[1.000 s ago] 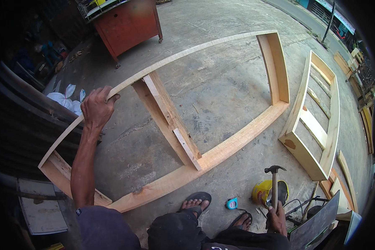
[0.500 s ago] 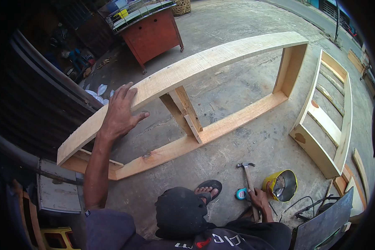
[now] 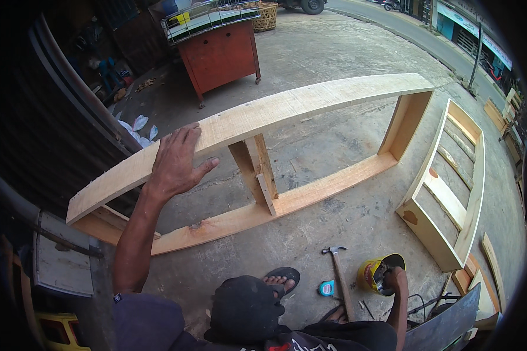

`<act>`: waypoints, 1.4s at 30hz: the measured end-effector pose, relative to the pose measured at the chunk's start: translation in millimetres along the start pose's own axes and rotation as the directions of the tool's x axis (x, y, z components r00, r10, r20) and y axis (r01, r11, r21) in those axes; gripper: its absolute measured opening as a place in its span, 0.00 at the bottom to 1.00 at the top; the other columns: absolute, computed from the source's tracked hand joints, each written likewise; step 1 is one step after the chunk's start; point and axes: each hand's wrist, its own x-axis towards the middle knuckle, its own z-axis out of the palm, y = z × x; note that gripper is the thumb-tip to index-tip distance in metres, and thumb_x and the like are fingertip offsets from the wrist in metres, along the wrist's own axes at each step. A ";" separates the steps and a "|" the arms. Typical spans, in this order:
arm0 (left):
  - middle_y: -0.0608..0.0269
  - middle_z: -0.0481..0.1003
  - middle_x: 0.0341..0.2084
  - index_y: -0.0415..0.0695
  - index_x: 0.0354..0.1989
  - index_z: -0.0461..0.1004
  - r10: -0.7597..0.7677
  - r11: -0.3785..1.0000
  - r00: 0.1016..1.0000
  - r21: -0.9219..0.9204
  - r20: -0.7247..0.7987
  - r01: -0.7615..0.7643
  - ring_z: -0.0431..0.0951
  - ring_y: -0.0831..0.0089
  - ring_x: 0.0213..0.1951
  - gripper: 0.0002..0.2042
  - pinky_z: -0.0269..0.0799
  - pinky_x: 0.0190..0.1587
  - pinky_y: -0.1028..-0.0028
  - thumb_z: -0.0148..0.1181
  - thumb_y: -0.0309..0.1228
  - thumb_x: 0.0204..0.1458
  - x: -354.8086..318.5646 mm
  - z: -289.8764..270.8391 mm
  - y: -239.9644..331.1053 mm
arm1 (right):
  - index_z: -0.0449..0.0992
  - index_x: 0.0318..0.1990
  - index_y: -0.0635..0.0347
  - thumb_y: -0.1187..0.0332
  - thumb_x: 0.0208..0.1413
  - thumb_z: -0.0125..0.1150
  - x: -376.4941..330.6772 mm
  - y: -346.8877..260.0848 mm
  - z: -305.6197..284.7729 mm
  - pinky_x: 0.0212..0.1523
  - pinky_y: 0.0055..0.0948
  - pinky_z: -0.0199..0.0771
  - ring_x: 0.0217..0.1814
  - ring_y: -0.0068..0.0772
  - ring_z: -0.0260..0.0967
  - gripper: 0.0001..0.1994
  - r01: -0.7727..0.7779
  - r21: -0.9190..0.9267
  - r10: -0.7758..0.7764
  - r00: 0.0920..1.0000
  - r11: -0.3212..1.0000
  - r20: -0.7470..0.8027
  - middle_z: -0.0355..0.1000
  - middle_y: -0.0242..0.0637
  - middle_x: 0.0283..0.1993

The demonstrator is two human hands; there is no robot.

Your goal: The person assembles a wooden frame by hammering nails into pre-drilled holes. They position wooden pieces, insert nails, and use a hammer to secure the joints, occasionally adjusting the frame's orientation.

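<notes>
A large wooden frame (image 3: 328, 98) of pale planks stands on edge on the concrete, with an upright crosspiece inside it. My left hand (image 3: 177, 161) rests on its top plank, fingers stretched over the wood and thumb out to the side; nothing is gripped. To the right, my right hand (image 3: 396, 279) reaches into a yellow can (image 3: 368, 277); its fingertips are hidden inside, and I cannot make out what they touch. A claw hammer (image 3: 341, 278) lies on the ground left of the can. Beside the hammer sits a turquoise tape measure (image 3: 326, 288).
A second wooden frame with slats (image 3: 432, 234) lies at the right. Loose wood offcuts (image 3: 493, 272) and a dark flat panel (image 3: 451, 324) are near the lower right. A red wheeled cart (image 3: 219, 64) stands at the back, and a grey metal box (image 3: 61, 260) at the left.
My right hand has let go of the hammer, which now lies on the ground, and has moved right into the yellow can. My left hand stays on the frame. The view has shifted.
</notes>
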 end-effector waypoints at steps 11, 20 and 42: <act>0.46 0.70 0.63 0.39 0.66 0.69 0.006 0.998 1.000 -0.064 0.024 -0.005 0.70 0.51 0.66 0.35 0.61 0.70 0.53 0.62 0.54 0.60 -0.7 -15.0 -3.2 | 0.82 0.49 0.60 0.61 0.61 0.58 90.2 58.4 121.5 0.48 0.39 0.80 0.53 0.49 0.80 0.16 0.028 0.035 -0.034 0.987 0.999 0.156 0.81 0.51 0.48; 0.43 0.74 0.59 0.36 0.62 0.73 -0.079 0.775 0.825 -0.486 0.560 0.404 0.77 0.57 0.59 0.42 0.75 0.60 0.58 0.47 0.69 0.61 162.4 4.3 -0.2 | 0.82 0.50 0.56 0.61 0.58 0.60 88.9 59.0 102.8 0.53 0.36 0.79 0.56 0.45 0.79 0.16 0.412 -0.363 -0.290 0.893 0.836 0.344 0.80 0.46 0.54; 0.50 0.83 0.45 0.38 0.54 0.79 0.046 0.890 0.966 -0.428 -0.254 -0.155 0.83 0.62 0.47 0.18 0.79 0.49 0.65 0.59 0.40 0.66 109.3 -21.8 41.7 | 0.83 0.44 0.64 0.71 0.57 0.65 -102.9 -151.5 -156.5 0.39 0.35 0.77 0.33 0.40 0.78 0.10 0.655 0.360 -0.491 0.745 0.664 -0.451 0.78 0.42 0.35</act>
